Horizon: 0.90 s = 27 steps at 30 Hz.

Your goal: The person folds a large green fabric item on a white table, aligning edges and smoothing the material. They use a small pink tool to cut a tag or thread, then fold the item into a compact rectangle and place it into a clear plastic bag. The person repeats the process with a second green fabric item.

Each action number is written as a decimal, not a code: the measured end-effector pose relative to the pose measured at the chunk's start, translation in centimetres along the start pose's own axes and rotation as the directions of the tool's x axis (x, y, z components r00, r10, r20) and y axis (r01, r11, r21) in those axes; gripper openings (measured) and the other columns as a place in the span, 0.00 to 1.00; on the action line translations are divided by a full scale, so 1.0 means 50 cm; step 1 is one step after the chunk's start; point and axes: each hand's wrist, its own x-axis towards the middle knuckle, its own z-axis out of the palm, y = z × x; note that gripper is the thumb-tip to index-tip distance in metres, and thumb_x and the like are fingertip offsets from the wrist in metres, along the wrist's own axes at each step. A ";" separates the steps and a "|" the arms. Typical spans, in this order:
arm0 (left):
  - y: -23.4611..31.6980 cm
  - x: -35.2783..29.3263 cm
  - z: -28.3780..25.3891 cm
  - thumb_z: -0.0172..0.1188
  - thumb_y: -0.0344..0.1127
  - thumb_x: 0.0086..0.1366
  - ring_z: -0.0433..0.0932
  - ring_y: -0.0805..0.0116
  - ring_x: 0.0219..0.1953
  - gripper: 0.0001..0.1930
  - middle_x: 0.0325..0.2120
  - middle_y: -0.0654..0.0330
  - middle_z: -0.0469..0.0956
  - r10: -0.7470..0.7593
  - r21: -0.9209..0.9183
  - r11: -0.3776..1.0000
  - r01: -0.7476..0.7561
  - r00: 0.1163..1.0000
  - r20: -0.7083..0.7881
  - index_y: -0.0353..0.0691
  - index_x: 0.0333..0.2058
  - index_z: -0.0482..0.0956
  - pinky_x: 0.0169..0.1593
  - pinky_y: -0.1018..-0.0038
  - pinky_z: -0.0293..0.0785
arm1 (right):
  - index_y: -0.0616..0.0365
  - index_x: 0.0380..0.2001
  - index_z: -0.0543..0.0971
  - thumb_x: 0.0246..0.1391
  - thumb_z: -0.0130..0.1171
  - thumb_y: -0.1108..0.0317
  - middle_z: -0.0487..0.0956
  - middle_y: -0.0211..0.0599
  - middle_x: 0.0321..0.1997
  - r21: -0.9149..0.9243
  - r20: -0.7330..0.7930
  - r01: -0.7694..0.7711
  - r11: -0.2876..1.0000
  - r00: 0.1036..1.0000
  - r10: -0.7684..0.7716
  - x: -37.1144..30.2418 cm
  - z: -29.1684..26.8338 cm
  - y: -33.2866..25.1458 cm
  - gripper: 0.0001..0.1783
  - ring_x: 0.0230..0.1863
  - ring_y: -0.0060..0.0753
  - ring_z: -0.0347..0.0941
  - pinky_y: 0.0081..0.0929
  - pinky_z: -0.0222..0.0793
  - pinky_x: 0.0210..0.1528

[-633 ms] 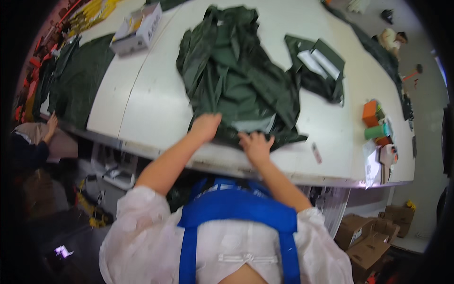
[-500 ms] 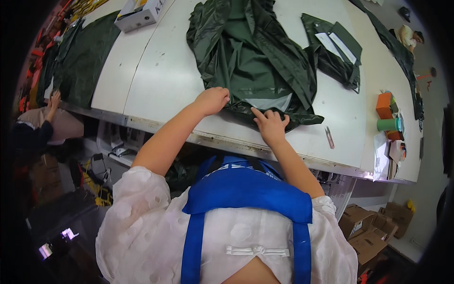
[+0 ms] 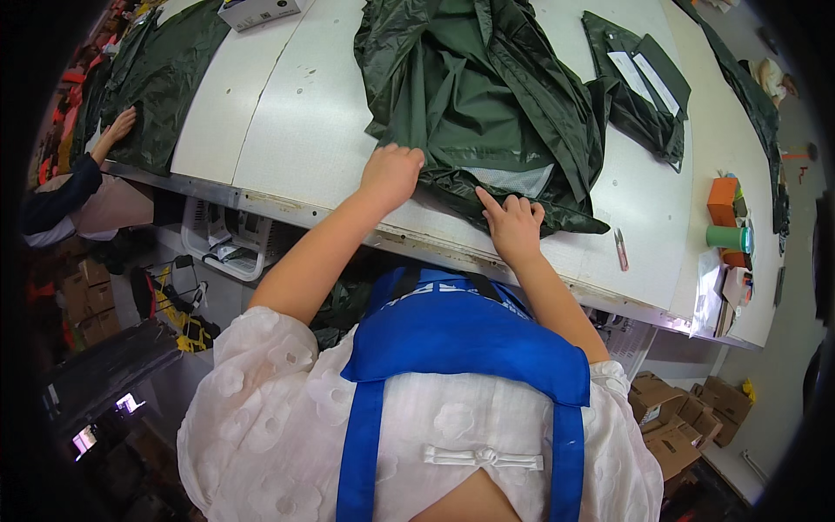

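Observation:
A dark green jacket-like garment (image 3: 478,87), shiny on its outer side, lies spread on the white table in front of me. Its lower edge is turned up near the table's front edge, and a light mesh patch (image 3: 504,178) shows inside. My left hand (image 3: 391,177) is closed on the left end of that edge, its fingertips partly hidden. On the hem to the right rests my right hand (image 3: 515,228), with the index finger stretched out and the other fingers slightly bent and apart. Right of it lies a small red-handled cutter (image 3: 621,249).
At the far right is another folded dark green piece (image 3: 639,96) with white slips on it. An orange box (image 3: 722,201) and a green roll (image 3: 729,237) stand along the right side. A co-worker's hand (image 3: 120,124) touches green fabric at the left. A box (image 3: 258,10) sits at the back.
The view has shifted slightly. Both hands stay at the hem, and my right hand's fingers have drawn a little closer together. The co-worker's hand has moved up onto the green fabric.

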 end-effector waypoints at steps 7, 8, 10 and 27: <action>0.187 -0.024 0.080 0.65 0.32 0.50 0.70 0.52 0.51 0.28 0.49 0.50 0.72 0.395 -0.279 0.883 -0.378 0.919 0.004 0.35 0.51 0.67 0.57 0.59 0.66 | 0.37 0.50 0.78 0.52 0.59 0.59 0.69 0.31 0.29 0.100 0.065 0.000 0.995 0.998 -0.006 0.003 0.011 0.031 0.19 0.37 0.37 0.67 0.42 0.59 0.48; 0.189 -0.028 0.106 0.66 0.33 0.50 0.69 0.51 0.52 0.32 0.50 0.49 0.70 0.402 -0.255 0.878 -0.405 0.913 -0.064 0.34 0.53 0.65 0.58 0.58 0.64 | 0.39 0.49 0.78 0.52 0.59 0.59 0.69 0.32 0.29 0.149 0.085 -0.007 0.989 0.996 -0.006 0.003 0.002 0.042 0.19 0.36 0.37 0.67 0.41 0.59 0.47; 0.187 -0.037 0.124 0.67 0.35 0.49 0.69 0.50 0.51 0.32 0.49 0.49 0.70 0.351 -0.263 0.895 -0.359 0.933 -0.080 0.35 0.53 0.67 0.59 0.57 0.64 | 0.48 0.50 0.76 0.46 0.65 0.59 0.74 0.35 0.37 0.223 0.116 -0.037 0.974 0.993 0.012 -0.006 -0.031 0.063 0.25 0.44 0.41 0.70 0.40 0.61 0.52; 0.267 0.067 0.059 0.52 0.41 0.63 0.71 0.56 0.49 0.11 0.39 0.59 0.76 0.249 0.116 0.932 -0.343 0.841 0.481 0.45 0.37 0.81 0.61 0.42 0.53 | 0.49 0.33 0.75 0.48 0.63 0.56 0.76 0.26 0.33 0.127 0.073 0.008 0.992 0.997 -0.018 -0.087 -0.053 0.145 0.13 0.49 0.29 0.71 0.47 0.44 0.66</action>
